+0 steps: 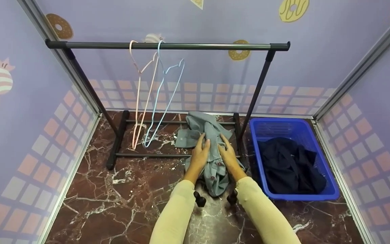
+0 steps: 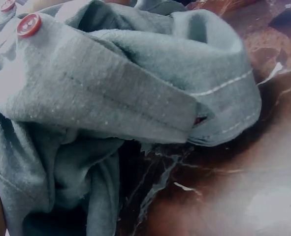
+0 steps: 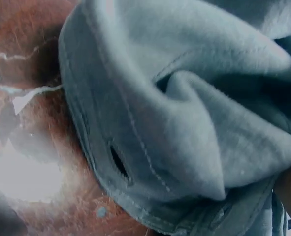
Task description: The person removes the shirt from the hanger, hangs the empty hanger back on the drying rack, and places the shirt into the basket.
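Observation:
A grey-green button-up shirt (image 1: 212,130) with red buttons lies bunched over the base of a black clothes rack (image 1: 168,45). My left hand (image 1: 198,157) grips its left side, thumb and forefinger showing on the cloth. On the opposite side my right hand (image 1: 229,156) holds the shirt, its other fingers hidden by folds. Between the forearms the lower edge curls toward me. A red button (image 2: 29,25) shows close up in the left wrist view, and a buttonhole (image 3: 119,161) in the right wrist view.
A pink hanger (image 1: 138,101) and a light blue hanger (image 1: 156,98) hang from the rack's top bar, left of the middle. To the right stands a blue plastic basket (image 1: 332,195) with dark clothing (image 1: 286,166) inside. Patterned walls surround the marbled floor (image 1: 113,210).

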Demonstrator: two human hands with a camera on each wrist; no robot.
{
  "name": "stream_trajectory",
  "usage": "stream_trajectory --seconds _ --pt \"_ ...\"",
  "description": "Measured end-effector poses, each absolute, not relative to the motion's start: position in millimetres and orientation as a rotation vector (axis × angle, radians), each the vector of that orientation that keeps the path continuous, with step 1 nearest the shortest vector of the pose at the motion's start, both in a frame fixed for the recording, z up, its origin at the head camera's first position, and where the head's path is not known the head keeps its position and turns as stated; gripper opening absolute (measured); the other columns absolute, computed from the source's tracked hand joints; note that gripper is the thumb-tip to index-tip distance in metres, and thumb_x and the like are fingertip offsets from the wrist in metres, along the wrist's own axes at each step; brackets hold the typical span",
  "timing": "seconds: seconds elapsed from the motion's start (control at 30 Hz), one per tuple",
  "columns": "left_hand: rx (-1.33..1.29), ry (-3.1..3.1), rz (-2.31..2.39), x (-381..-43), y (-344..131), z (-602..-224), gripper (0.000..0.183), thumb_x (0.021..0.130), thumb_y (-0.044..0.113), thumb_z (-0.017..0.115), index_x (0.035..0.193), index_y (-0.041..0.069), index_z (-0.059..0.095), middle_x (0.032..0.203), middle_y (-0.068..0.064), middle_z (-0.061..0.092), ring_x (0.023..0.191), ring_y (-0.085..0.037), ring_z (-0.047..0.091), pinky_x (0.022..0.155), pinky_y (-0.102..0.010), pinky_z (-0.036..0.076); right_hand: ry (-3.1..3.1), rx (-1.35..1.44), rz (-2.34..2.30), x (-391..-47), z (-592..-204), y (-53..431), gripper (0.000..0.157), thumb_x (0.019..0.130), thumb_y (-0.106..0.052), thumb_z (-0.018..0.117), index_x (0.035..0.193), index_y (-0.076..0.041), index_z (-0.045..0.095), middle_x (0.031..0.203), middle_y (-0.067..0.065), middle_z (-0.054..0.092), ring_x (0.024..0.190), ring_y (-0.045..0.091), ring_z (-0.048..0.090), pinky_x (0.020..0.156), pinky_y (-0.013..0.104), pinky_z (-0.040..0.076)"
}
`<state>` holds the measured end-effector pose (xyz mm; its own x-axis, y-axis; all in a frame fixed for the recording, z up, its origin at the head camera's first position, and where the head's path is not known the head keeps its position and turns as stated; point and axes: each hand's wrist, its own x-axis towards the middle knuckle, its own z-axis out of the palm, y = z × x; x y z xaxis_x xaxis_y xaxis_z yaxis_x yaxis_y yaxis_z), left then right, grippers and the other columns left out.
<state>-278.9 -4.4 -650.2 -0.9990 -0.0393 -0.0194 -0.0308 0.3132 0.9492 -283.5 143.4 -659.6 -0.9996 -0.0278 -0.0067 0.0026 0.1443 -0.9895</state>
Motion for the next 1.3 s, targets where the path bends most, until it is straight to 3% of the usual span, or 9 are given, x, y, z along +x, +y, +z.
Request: stream_trajectory --seconds 0.1,0.27,0.47,0.63,0.73,0.97,1.13,1.3 --pt "0.080 -2.525 -1.805 -277.3 -3.0 -646.2 0.058 0.108 0.052 0.045 0.159 0.026 0.040 0.163 -0.011 0.043 0.141 -0.041 0.050 0.112 -0.061 0.043 2.366 0.003 -2.067 -281.7 -654.0 142.3 0.058 0.104 -0.017 0.057 0.159 -0.010 0.040 0.165 0.013 0.037 0.152 0.036 0.034 0.122 0.056 0.032" --pt "0.063 -2.478 -1.743 -274.5 0.1 -633.1 0.055 0.107 0.047 0.050 0.158 0.028 0.043 0.159 -0.010 0.048 0.138 -0.040 0.053 0.109 -0.062 0.045 2.422 0.015 -2.115 -278.3 -639.3 141.1 0.061 0.102 -0.016 0.059 0.159 -0.010 0.039 0.166 0.015 0.036 0.151 0.035 0.035 0.121 0.055 0.033" --pt "-0.073 -2.363 -1.655 -269.2 3.2 -612.8 0.053 0.106 0.040 0.056 0.155 0.022 0.047 0.157 -0.011 0.050 0.141 -0.033 0.052 0.115 -0.053 0.045 2.446 -0.032 -2.188 -273.6 -617.6 142.7 0.062 0.103 -0.019 0.060 0.161 -0.011 0.037 0.167 0.012 0.034 0.150 0.030 0.037 0.121 0.049 0.036" --pt "-0.207 -2.264 -1.615 -264.8 3.2 -598.8 0.052 0.105 0.036 0.059 0.153 0.018 0.051 0.154 -0.011 0.054 0.142 -0.029 0.051 0.117 -0.048 0.043 2.427 -0.135 -2.261 -267.5 -600.3 146.4 0.055 0.105 -0.020 0.060 0.158 -0.014 0.044 0.162 0.010 0.043 0.133 0.025 0.051 0.105 0.038 0.046" --pt "-0.259 -2.214 -1.606 -262.2 3.2 -589.8 0.049 0.105 0.035 0.060 0.151 0.019 0.054 0.152 -0.008 0.057 0.141 -0.025 0.053 0.116 -0.044 0.045 2.412 -0.199 -2.291 -261.3 -584.9 147.9 0.052 0.106 -0.015 0.057 0.156 -0.009 0.045 0.160 0.014 0.045 0.120 0.022 0.055 0.095 0.030 0.049" --pt "-0.331 -2.140 -1.578 -254.6 3.6 -567.3 0.047 0.103 0.029 0.064 0.148 0.016 0.057 0.148 -0.007 0.061 0.138 -0.023 0.057 0.115 -0.040 0.046 2.387 -0.252 -2.344 -240.9 -544.6 148.3 0.060 0.105 -0.015 0.058 0.160 -0.004 0.035 0.167 0.016 0.034 0.145 0.029 0.041 0.112 0.037 0.042" --pt "-0.372 -2.106 -1.583 -249.8 4.7 -556.6 0.047 0.104 0.029 0.063 0.149 0.015 0.056 0.148 -0.010 0.060 0.138 -0.023 0.056 0.115 -0.041 0.046 2.387 -0.295 -2.352 -245.3 -543.8 154.2 0.059 0.104 -0.006 0.055 0.159 -0.003 0.036 0.165 0.017 0.036 0.140 0.027 0.046 0.106 0.025 0.045" --pt "-0.423 -2.066 -1.613 -246.6 9.2 -540.4 0.049 0.104 0.029 0.063 0.150 0.014 0.054 0.149 -0.011 0.059 0.140 -0.023 0.055 0.117 -0.038 0.044 2.355 -0.384 -2.421 -249.4 -540.5 162.4 0.057 0.103 -0.003 0.053 0.159 -0.009 0.040 0.163 0.014 0.040 0.130 0.019 0.050 0.101 0.022 0.048"
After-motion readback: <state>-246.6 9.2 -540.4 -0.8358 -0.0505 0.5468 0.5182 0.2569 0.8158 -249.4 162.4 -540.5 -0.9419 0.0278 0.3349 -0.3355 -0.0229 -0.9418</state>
